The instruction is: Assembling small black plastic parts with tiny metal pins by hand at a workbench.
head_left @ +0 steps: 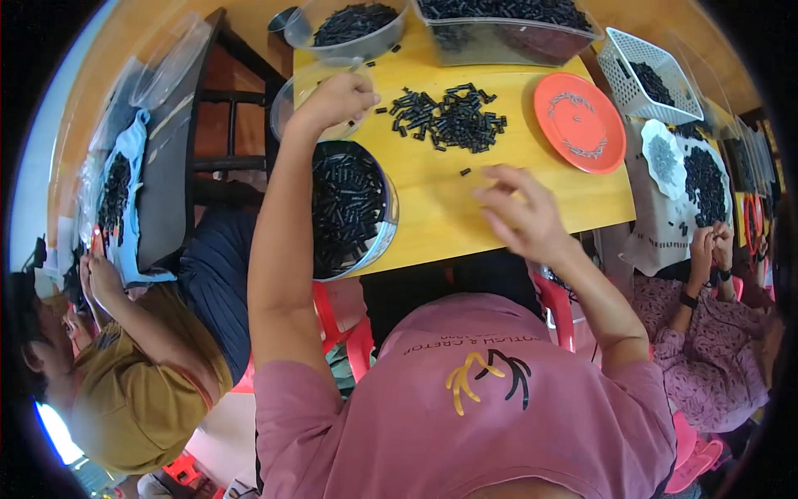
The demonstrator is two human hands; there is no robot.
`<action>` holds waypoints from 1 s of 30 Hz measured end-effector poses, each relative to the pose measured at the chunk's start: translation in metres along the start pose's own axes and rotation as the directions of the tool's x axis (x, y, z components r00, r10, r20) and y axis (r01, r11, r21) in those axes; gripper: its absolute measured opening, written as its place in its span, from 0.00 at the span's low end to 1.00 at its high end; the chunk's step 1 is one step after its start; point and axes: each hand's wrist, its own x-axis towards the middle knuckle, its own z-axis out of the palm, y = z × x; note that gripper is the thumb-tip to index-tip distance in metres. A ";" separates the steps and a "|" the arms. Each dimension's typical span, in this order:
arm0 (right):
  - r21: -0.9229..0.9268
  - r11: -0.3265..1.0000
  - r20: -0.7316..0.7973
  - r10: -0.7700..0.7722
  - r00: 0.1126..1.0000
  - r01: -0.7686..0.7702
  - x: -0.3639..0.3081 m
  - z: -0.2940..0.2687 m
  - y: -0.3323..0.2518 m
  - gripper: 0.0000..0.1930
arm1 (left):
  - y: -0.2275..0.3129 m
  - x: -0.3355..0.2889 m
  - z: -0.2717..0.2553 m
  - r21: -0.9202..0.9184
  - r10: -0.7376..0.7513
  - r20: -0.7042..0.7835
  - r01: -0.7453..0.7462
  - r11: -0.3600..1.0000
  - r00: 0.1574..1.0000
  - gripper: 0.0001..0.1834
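Note:
Over a round clear plastic container (289,98), my left hand (342,101) reaches out with its fingers bent together; whatever they may hold is hidden. My right hand (525,212) hovers above the yellow table's near right part, slightly blurred, fingers loosely curled and apart, with nothing visible in them. One short black tubular piece (465,172) lies on the table just beyond its fingertips. Farther off is a loose pile of black pieces (453,121). Below my left forearm's inner side stands a round tub (389,237) filled with similar black pieces.
A red-orange plate (611,137) with small silvery bits sits at the table's right. Clear bins (515,50) of black pieces line the far edge. A white basket (636,87) stands beyond the right corner. People work at left (150,366) and right (706,341).

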 end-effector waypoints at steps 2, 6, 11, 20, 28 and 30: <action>0.081 0.993 0.144 -0.099 0.985 0.088 0.029 0.025 -0.017 0.21 | -0.002 -0.002 0.004 -0.057 -0.064 -0.024 0.062 0.996 0.998 0.15; 0.139 0.959 0.109 -0.264 0.958 0.248 0.064 0.072 -0.033 0.23 | 0.005 -0.006 0.000 -0.010 -0.035 -0.011 0.035 0.999 0.999 0.16; 0.191 0.960 0.309 -0.257 0.916 0.205 0.063 0.088 -0.031 0.19 | 0.030 -0.056 -0.026 0.131 0.106 -0.095 -0.093 0.987 0.990 0.21; 0.156 0.967 0.271 -0.239 0.932 0.203 0.056 0.080 -0.042 0.17 | 0.047 -0.213 -0.040 0.071 0.065 -0.341 -0.044 0.997 0.938 0.16; 0.069 0.970 0.312 -0.242 0.919 0.232 0.056 0.081 -0.041 0.20 | 0.027 -0.327 0.058 0.020 0.016 -0.707 -0.002 1.000 0.707 0.13; 0.094 0.975 0.343 -0.221 0.913 0.201 0.057 0.084 -0.039 0.19 | 0.021 -0.359 0.090 0.061 -0.017 -0.739 0.093 0.994 0.673 0.13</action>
